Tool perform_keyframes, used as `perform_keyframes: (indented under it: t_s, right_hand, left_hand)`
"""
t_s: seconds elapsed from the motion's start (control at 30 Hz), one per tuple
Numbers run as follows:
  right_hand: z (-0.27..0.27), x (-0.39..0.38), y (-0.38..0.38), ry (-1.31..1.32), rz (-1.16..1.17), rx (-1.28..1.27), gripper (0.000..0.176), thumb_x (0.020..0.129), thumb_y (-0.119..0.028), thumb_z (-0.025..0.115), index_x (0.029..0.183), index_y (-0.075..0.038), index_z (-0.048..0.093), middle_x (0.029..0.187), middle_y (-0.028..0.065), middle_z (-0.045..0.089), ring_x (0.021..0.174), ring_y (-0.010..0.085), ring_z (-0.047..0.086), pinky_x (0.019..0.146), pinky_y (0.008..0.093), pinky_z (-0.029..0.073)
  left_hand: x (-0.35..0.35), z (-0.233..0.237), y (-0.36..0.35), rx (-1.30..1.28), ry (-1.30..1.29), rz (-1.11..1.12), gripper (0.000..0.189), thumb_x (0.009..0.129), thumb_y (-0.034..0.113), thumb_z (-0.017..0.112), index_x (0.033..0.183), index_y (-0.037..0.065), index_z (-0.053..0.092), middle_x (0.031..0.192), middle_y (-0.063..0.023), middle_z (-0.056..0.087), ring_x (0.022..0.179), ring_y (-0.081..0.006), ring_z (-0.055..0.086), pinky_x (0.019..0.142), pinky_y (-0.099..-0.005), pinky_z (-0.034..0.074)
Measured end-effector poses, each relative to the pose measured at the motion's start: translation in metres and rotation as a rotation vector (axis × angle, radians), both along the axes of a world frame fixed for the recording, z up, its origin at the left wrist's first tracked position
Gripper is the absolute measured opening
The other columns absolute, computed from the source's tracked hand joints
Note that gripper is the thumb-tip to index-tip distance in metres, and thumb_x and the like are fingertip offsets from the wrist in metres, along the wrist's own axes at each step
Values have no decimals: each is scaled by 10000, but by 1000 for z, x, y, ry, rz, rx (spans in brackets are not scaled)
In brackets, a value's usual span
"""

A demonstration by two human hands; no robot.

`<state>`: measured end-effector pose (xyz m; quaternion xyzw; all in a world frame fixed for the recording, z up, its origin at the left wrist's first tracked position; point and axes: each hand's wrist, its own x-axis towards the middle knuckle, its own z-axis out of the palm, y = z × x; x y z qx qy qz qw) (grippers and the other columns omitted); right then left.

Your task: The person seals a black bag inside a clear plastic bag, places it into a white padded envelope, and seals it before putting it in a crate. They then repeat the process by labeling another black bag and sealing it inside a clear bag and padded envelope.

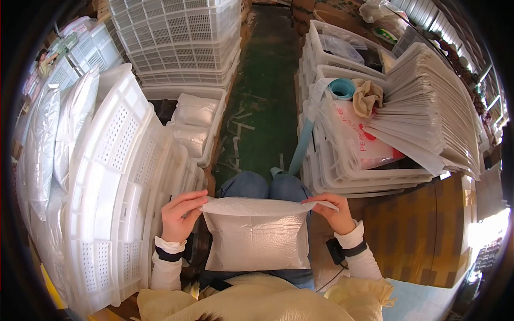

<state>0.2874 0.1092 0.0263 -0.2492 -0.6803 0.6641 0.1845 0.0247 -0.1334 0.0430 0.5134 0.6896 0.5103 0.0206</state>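
A padded silvery-white pouch (257,238) lies across my lap, plump in the middle, with its flap along the far edge. My left hand (181,214) pinches the flap's left end between thumb and fingers. At the flap's right end, my right hand (333,213) grips the corner, and a bit of the flap sticks out past the fingers. Both wrists carry black bands. The inside of the pouch is hidden.
White crates (174,48) are stacked at the far left, and one crate holds filled silvery pouches (195,109). Tilted crates (115,187) stand close on my left. To the right, a fanned stack of flat pouches (428,101) rests on crates beside a blue tape roll (341,89) and cardboard boxes (417,230).
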Motion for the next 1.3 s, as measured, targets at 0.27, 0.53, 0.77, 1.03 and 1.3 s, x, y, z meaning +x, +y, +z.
perform_keyframes:
  t_s: [0.27,0.53,0.77,1.03,1.3]
  right_hand:
    - [-10,1,1,-27,-54,74,144,798,-84,667,911,4,654,793,16,630,744,79,541,694,210,423]
    - [0,-2,1,-40,-87,42,139,802,-81,663,915,0,653,797,1,615,751,74,535,682,212,416]
    - [0,0,2,-61,-85,124,143,801,-68,661,924,6,650,820,12,627,764,80,544,696,214,422]
    - [16,1,2,52,-131,132,133,825,2,611,952,13,649,869,37,648,798,91,582,727,206,448]
    - [12,3,11,75,-231,147,116,822,4,621,936,27,614,841,45,642,783,102,592,721,213,458]
  left_hand:
    - [3,2,6,54,425,176,172,675,-83,640,832,-13,627,944,-116,651,879,-279,633,731,-330,513]
    - [-1,43,19,-184,428,124,120,685,-77,547,783,-7,541,816,-124,601,756,-324,588,629,-367,478]
    - [-8,61,25,-312,367,60,92,733,-53,579,817,-15,581,777,-135,581,711,-312,574,606,-360,452]
    - [-3,52,12,-316,227,-23,139,712,-64,601,836,-6,623,841,-102,598,871,-276,562,727,-346,454]
    - [-7,47,0,-317,-84,-121,162,714,-29,641,873,3,642,1007,-124,637,929,-280,605,797,-325,476]
